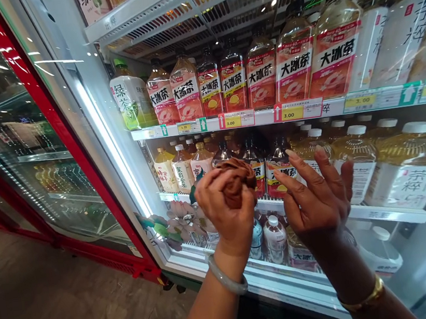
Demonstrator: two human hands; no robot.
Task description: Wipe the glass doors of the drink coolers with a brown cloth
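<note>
While the cloth [238, 185] sits bunched in the left hand [221, 205], its fingers clenched round it, gripping it seems the step in hand; any next move calls for a firm hold. Beside it, the right hand [318, 198] spreads empty (whether it touches anything, I cannot tell), with bottles [297, 67] beyond on shelves [396, 213].

Left hand [223, 210] — clutching brown bundle [238, 177], bottles [296, 62]
</note>
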